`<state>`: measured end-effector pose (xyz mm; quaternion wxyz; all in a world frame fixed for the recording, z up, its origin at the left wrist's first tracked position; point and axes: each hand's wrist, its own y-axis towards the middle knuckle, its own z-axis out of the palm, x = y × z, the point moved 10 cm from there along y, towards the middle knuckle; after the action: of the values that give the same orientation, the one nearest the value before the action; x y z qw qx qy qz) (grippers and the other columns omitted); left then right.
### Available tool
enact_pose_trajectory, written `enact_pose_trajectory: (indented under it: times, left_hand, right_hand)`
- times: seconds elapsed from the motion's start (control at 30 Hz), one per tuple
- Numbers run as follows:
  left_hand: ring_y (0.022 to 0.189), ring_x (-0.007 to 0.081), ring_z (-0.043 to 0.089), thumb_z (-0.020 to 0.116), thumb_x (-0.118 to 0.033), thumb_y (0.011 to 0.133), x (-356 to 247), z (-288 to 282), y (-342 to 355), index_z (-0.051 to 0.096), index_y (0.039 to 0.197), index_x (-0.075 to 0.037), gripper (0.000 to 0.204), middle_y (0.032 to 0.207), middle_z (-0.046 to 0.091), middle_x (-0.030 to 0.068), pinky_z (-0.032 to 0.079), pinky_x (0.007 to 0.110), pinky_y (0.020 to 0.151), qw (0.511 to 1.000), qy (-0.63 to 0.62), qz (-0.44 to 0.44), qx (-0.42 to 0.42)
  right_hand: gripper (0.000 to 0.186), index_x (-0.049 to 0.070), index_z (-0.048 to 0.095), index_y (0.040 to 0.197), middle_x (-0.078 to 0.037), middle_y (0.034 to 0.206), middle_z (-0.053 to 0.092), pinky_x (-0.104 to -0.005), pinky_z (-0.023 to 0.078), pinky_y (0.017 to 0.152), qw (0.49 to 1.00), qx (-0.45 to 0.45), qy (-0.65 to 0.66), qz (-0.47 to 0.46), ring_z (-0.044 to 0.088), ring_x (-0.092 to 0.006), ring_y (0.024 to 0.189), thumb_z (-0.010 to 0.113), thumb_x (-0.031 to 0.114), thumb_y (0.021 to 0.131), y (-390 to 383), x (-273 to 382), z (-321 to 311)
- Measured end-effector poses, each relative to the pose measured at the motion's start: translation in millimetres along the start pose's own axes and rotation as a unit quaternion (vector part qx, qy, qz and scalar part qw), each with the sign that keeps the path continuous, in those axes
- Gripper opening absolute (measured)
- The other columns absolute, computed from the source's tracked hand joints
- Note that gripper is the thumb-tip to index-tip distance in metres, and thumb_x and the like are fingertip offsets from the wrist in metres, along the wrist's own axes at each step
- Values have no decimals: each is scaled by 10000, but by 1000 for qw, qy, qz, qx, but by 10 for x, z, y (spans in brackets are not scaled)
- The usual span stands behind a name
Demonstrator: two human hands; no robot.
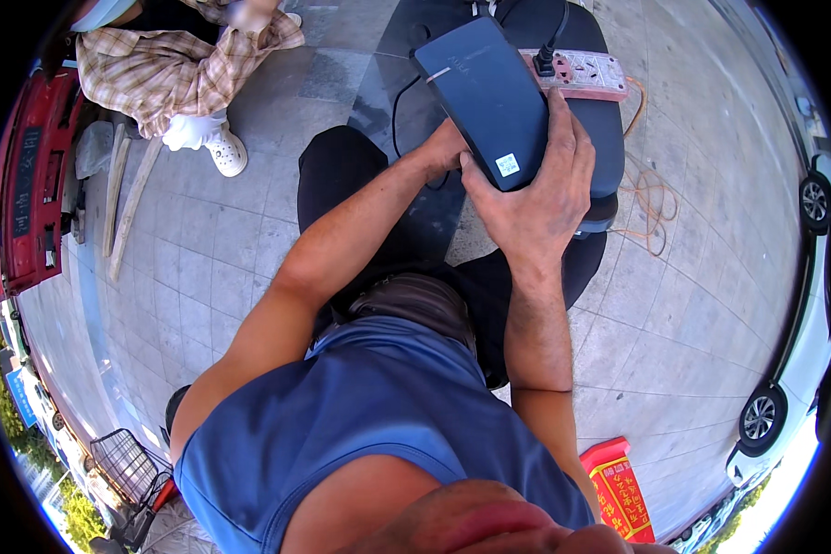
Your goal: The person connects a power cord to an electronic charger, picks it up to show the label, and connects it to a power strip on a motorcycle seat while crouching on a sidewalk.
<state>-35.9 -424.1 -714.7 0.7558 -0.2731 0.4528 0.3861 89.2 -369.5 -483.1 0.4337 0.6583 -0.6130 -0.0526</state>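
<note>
A dark blue, flat rectangular box (489, 106) with a small white label near its lower end is tilted in front of me, held in both hands. My right hand (549, 189) is closed over its lower right side, with the thumb at the bottom corner and the fingers along the right edge. My left hand (448, 148) reaches behind the box's left edge, touching it; its fingers are hidden. Under the box is a black padded seat-like surface (609, 138). On that surface, to the right, lies a pinkish-white power strip (596, 76) with a black plug (544, 61) in it.
An orange cord (663, 208) lies loosely on the paving at the right. At the upper left is a person in a plaid shirt (171, 78), near wooden sticks (131, 208) and a red vehicle (42, 175). A white car (794, 369) stands at the far right.
</note>
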Motion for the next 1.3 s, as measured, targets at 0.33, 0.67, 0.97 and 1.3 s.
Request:
enact_pose_trajectory:
  times: [0.33,0.67,0.97,1.3]
  left_hand:
    - [1314,346,565,270,-663,1059,-1124,74,-1123,479,1491,-60,770,1403,592,204,381,510,1176,903,-419,78,-44]
    - [1332,458,538,467,-509,1021,-732,-1309,-1186,428,1510,8,713,1439,547,257,405,559,1157,915,-373,78,-135]
    - [1273,433,586,561,-311,906,32,-2003,-900,537,1400,19,594,1369,612,231,410,565,1141,867,-457,66,-185]
    - [1178,321,620,506,-294,960,50,-2085,-906,573,1313,-44,437,1250,653,124,452,519,1073,858,-455,57,-232]
  right_hand:
    - [1052,-16,374,1540,-299,1398,494,-518,444,1077,995,92,8,36,514,-436,1292,871,467,749,-1,278,385]
    - [634,51,577,1404,-217,1369,543,-518,422,1086,992,0,-112,-53,487,-400,1300,795,341,884,728,-390,-317]
    - [662,76,574,1429,-204,1493,499,-506,344,1185,983,143,-109,-34,392,-398,1444,790,377,881,669,-733,112]
    - [654,72,584,1414,-205,1511,476,-484,349,1193,980,152,-128,-32,384,-389,1448,830,239,832,638,-660,142]
